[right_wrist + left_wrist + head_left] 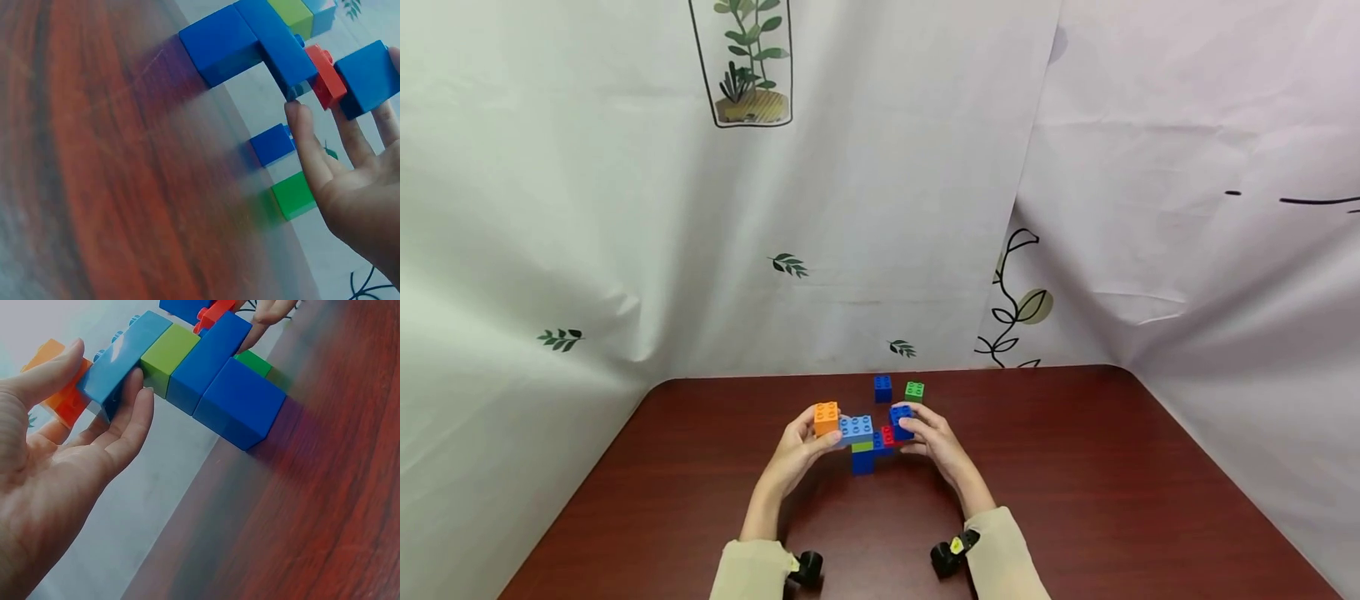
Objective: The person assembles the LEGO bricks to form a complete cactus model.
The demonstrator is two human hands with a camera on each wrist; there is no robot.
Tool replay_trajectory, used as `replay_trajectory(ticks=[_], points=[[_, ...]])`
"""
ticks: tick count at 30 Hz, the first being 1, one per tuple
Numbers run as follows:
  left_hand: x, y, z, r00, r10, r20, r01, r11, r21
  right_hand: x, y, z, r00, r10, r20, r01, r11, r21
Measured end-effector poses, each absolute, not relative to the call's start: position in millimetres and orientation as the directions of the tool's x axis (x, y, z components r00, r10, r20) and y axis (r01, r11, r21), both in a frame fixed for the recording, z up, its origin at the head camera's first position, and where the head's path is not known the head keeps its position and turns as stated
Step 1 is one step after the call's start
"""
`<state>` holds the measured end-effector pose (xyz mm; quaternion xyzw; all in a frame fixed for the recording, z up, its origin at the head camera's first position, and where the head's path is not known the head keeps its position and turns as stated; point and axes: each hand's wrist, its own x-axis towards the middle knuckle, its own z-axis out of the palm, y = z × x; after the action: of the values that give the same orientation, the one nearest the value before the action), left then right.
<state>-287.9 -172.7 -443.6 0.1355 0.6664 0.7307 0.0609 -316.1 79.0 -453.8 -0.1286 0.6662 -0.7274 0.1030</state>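
On the bench [1075,483] stands the stack [862,463], longest crosswise. Toward the stack's left end, the left hand [792,454] pinches its pale-blue brick [856,428]; at its right end, the right hand [943,448], equally near, pinches a blue brick [899,412] beside the red brick [888,436].

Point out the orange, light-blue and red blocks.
Orange block [825,422]: head view, front face below studs.
Light-blue block [127,357]: left wrist view, smooth side face.
Red block [326,79]: right wrist view, side face.

From high up, the head view faces forward and down over a glossy red-brown wood-grained table [1097,500]. The wrist views look in close, tilted, from left and right, sharing the two stacked blue rectangular plastic bricks [240,403].
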Motion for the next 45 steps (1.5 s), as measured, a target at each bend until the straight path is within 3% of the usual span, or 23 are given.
replay_trajectory(ticks=[22, 45], points=[[-288.0, -174.5, -441.6, -0.956, 0.275, 0.098, 0.068, -0.117, 0.991, -315.3, 75.0, -457.1, -0.934, -0.341, 0.106, -0.022, -0.241, -0.97], [-286.4, -177.1, -443.4, -0.946, 0.299, 0.129, 0.094, -0.13, 0.987, -316.3, 74.0, -462.9, -0.939, -0.333, 0.09, 0.005, -0.274, -0.962]])
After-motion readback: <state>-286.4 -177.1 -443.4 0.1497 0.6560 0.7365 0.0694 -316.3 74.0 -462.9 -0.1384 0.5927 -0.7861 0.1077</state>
